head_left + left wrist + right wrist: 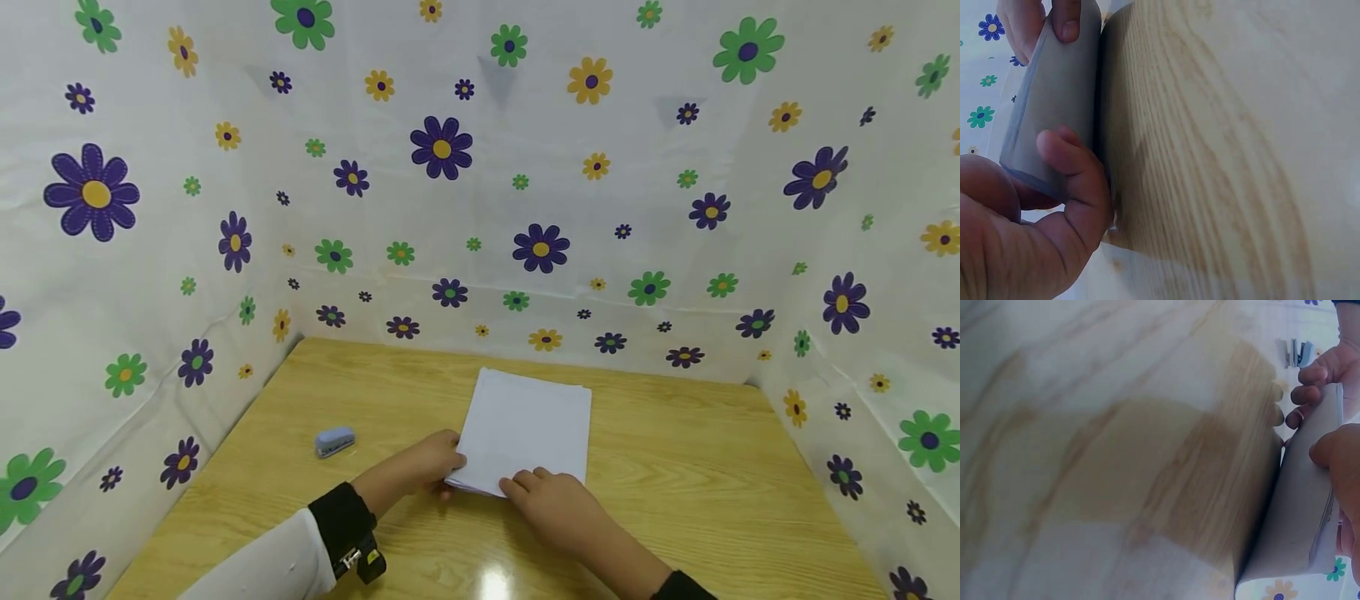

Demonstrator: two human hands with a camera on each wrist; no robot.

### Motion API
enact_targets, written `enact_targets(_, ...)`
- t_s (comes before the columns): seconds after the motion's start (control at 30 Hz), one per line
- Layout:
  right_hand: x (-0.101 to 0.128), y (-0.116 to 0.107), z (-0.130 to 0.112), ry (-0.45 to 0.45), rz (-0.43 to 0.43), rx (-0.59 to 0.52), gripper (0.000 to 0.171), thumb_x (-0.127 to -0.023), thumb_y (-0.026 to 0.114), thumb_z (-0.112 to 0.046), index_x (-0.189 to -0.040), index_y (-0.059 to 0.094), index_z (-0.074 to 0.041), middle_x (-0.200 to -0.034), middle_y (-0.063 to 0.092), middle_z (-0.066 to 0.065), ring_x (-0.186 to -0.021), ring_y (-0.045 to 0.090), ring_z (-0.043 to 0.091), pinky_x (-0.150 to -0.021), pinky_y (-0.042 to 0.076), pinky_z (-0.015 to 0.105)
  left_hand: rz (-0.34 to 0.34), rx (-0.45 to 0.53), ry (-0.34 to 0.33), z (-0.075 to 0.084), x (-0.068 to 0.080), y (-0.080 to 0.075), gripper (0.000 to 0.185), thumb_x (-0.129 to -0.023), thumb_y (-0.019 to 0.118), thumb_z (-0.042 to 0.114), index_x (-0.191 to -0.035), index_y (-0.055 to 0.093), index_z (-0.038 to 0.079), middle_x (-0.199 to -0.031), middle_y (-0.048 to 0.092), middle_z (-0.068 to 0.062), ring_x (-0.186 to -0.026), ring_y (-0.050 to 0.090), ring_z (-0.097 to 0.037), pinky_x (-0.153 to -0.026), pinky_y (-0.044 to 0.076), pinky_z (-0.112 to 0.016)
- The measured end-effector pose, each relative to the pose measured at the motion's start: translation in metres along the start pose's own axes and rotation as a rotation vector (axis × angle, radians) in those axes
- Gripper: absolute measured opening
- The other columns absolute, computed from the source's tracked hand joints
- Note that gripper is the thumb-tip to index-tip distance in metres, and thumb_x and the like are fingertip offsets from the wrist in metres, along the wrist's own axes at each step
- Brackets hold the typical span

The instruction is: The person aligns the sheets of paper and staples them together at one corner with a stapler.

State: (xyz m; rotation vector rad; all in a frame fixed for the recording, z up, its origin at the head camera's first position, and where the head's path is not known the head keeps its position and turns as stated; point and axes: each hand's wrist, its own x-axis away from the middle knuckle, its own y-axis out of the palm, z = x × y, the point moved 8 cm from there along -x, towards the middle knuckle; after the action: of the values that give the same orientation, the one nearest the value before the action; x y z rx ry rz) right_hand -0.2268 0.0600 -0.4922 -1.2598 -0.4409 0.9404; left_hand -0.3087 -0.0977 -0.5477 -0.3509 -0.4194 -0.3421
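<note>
A stack of white paper sheets [528, 429] lies on the wooden table, its near edge lifted and bent in the wrist views. At the near left corner my left hand [437, 458] grips the stack, thumb on top and fingers curled beneath, as the left wrist view shows. My right hand [558, 510] pinches the near edge farther right. In the right wrist view, a digit of the right hand [1344, 459] presses on the outer face of the curved paper [1300, 494]. Part of that hand is out of frame there.
A small light-blue stapler [334, 442] sits on the table [675, 467] left of the paper, beyond my left forearm. A white flower-print sheet [480, 208] encloses the table's back and both sides. Light glares off the near tabletop.
</note>
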Motion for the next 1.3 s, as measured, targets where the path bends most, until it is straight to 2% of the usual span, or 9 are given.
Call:
enact_targets(0.23,0.0,-0.002,-0.003,-0.031,-0.001,-0.037,0.036,-0.098,0.065,-0.013,-0.133,0.066,-0.018,-0.119,0.067,-0.002,-0.103,0.066,0.016,-0.07,0.056,0.027,0.058,-0.025,0.081,0.002,0.004,0.002,0.047,-0.098,0.042,-0.001,-0.145,0.044,-0.006,-0.088,0.062,-0.017,-0.063,0.055,-0.022,-0.042,0.047,-0.026)
enact_targets(0.43,0.002,0.003,0.0,0.013,-0.091,-0.122,0.04,-0.101,0.061,-0.011,-0.141,0.06,-0.015,-0.132,0.064,0.001,-0.119,0.063,0.019,-0.084,0.058,0.029,0.086,-0.071,0.123,0.005,0.01,0.005,0.035,-0.102,0.038,0.001,-0.132,0.054,-0.008,-0.081,0.061,-0.013,-0.059,0.053,-0.018,-0.041,0.046,-0.023)
enact_targets(0.6,0.005,0.01,0.002,0.026,-0.131,-0.149,0.043,-0.103,0.057,-0.01,-0.145,0.056,-0.013,-0.141,0.061,0.001,-0.126,0.059,0.02,-0.096,0.055,0.032,0.092,-0.123,0.142,0.005,0.012,0.008,0.03,-0.103,0.039,0.002,-0.125,0.055,-0.009,-0.076,0.061,-0.011,-0.056,0.055,-0.017,-0.041,0.045,-0.024)
enact_targets(0.83,0.008,0.016,0.004,0.03,-0.159,-0.162,0.046,-0.104,0.055,-0.009,-0.15,0.052,-0.014,-0.147,0.057,0.001,-0.13,0.059,0.024,-0.101,0.053,0.036,0.084,-0.169,0.153,0.007,0.011,0.009,0.044,-0.105,0.04,0.005,-0.144,0.041,-0.015,-0.079,0.063,-0.016,-0.047,0.049,-0.015,-0.038,0.041,-0.023)
enact_targets(0.9,0.008,0.017,0.003,0.036,-0.166,-0.172,0.046,-0.105,0.054,-0.008,-0.15,0.051,-0.013,-0.148,0.057,0.001,-0.13,0.059,0.026,-0.1,0.054,0.037,0.082,-0.198,0.176,0.009,0.011,0.008,0.044,-0.104,0.042,0.005,-0.143,0.042,-0.016,-0.085,0.066,-0.016,-0.052,0.052,-0.015,-0.041,0.043,-0.024)
enact_targets(1.0,0.008,0.017,0.002,0.042,-0.165,-0.176,0.045,-0.104,0.053,-0.009,-0.149,0.052,-0.012,-0.146,0.058,0.002,-0.128,0.06,0.027,-0.097,0.056,0.037,0.085,-0.317,0.219,0.013,0.011,0.003,0.035,-0.103,0.046,0.008,-0.129,0.054,-0.014,-0.091,0.065,-0.019,-0.063,0.058,-0.022,-0.051,0.047,-0.029)
enact_targets(1.1,0.007,0.017,0.001,0.045,-0.154,-0.175,0.044,-0.104,0.053,-0.009,-0.148,0.053,-0.012,-0.145,0.059,0.002,-0.126,0.06,0.027,-0.094,0.057,0.037,0.105,-0.46,0.242,0.015,0.012,-0.011,0.034,-0.104,0.051,0.013,-0.127,0.057,-0.011,-0.109,0.067,-0.024,-0.086,0.067,-0.033,-0.069,0.056,-0.04)
enact_targets(1.2,0.005,0.017,0.002,0.048,-0.149,-0.178,0.044,-0.105,0.052,-0.01,-0.148,0.053,-0.013,-0.144,0.059,0.002,-0.126,0.061,0.027,-0.093,0.058,0.037,0.155,-0.616,0.257,0.018,0.015,-0.034,0.036,-0.105,0.055,0.016,-0.132,0.056,-0.008,-0.124,0.066,-0.026,-0.109,0.066,-0.039,-0.088,0.056,-0.049)
enact_targets(1.3,0.005,0.018,0.002,0.048,-0.151,-0.186,0.043,-0.105,0.05,-0.009,-0.149,0.052,-0.013,-0.144,0.059,0.002,-0.126,0.061,0.027,-0.093,0.058,0.038,0.259,-0.85,0.246,0.021,0.023,-0.064,0.029,-0.104,0.059,0.017,-0.125,0.061,-0.001,-0.12,0.066,-0.021,-0.11,0.064,-0.039,-0.089,0.055,-0.053)
